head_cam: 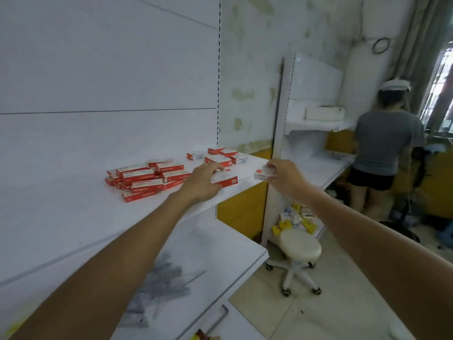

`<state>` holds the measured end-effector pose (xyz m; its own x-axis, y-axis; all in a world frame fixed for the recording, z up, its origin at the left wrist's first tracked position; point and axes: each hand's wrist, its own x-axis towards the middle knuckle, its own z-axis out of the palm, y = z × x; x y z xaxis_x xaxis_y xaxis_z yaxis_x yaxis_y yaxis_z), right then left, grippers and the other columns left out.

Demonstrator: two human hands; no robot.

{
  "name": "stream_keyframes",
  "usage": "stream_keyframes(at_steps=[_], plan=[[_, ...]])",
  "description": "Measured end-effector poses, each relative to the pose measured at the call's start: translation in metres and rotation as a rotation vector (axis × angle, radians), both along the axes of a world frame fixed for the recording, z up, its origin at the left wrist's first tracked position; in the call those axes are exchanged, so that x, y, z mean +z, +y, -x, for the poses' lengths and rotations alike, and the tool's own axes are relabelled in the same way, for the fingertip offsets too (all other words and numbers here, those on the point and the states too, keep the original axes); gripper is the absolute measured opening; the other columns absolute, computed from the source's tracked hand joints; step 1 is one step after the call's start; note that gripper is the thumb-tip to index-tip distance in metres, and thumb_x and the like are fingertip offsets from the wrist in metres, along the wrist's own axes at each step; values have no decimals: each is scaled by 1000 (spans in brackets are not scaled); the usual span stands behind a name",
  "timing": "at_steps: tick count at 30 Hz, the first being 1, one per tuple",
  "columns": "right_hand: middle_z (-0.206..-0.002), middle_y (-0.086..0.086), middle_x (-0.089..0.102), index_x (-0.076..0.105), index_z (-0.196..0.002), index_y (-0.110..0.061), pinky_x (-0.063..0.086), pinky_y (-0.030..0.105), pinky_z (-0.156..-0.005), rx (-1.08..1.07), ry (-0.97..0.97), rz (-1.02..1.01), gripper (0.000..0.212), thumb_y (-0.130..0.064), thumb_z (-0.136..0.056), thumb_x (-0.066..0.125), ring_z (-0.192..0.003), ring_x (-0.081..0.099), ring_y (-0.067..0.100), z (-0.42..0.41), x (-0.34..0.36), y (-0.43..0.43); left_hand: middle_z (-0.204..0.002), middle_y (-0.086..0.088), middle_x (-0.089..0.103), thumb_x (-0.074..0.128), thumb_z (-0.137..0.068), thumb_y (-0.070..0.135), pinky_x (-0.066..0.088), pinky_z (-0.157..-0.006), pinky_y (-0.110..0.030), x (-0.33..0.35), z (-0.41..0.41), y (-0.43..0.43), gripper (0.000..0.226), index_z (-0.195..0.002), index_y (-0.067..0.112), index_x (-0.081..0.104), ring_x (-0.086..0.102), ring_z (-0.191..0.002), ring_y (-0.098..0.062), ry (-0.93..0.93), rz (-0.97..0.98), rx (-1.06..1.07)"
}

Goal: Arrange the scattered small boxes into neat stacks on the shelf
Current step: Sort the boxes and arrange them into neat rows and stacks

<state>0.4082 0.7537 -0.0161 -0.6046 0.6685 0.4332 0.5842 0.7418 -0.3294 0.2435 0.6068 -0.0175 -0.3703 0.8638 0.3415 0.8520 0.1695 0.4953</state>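
A white shelf (73, 192) carries many small red-and-white boxes. A loose heap of long boxes (147, 179) lies at its middle. Several shorter boxes (220, 155) lie scattered near the shelf's far right end. My left hand (202, 182) grips one red-and-white box (226, 180) on the shelf surface. My right hand (282, 175) holds another box (263, 174) at the shelf's right front corner, fingers curled over its top.
A lower shelf (220, 241) holds a pile of grey metal hooks (161, 278). A white stool (300, 246) stands on the floor to the right. Beyond it a second shelf unit (306, 123) and a person (384, 143) facing away.
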Motion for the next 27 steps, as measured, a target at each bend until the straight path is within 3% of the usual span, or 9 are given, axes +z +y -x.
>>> stream_keyframes(at_steps=[11, 14, 19, 23, 27], plan=[[-119, 8, 58, 53, -121, -13, 47, 26, -71, 37, -33, 31, 32, -13, -89, 53, -91, 51, 16, 11, -16, 92, -141, -3, 45, 63, -85, 16, 37, -104, -31, -12, 2, 89, 48, -130, 19, 47, 43, -128, -20, -22, 14, 37], [-117, 8, 57, 54, -119, -11, 44, 25, -71, 55, -29, 38, 30, -11, -90, 51, -88, 48, 15, 31, -20, 121, -141, -4, 44, 60, -86, 14, 36, -103, -28, -11, 19, 113, 47, -131, 18, 46, 43, -127, -20, -13, 27, 49], [-111, 6, 60, 56, -113, -13, 53, 33, -77, 86, -26, 67, 24, -14, -89, 53, -88, 56, 19, 84, -15, 173, -135, -6, 47, 60, -85, 12, 36, -100, -28, 2, 63, 153, 46, -129, 15, 48, 45, -123, -22, 17, 22, 110], [-110, 8, 60, 55, -112, -10, 50, 32, -81, 195, -28, 28, 23, -13, -89, 54, -94, 57, 22, 127, -1, 205, -126, -9, 51, 61, -84, 13, 40, -89, -28, 11, 94, 181, 44, -126, 16, 49, 50, -113, -24, 18, 42, 212], [-112, 10, 60, 55, -115, -7, 48, 34, -86, 315, -31, 48, 27, -8, -88, 55, -99, 55, 24, 162, 5, 226, -124, -8, 53, 63, -84, 14, 44, -90, -31, 11, 114, 199, 43, -124, 17, 50, 52, -111, -24, 17, 46, 297]])
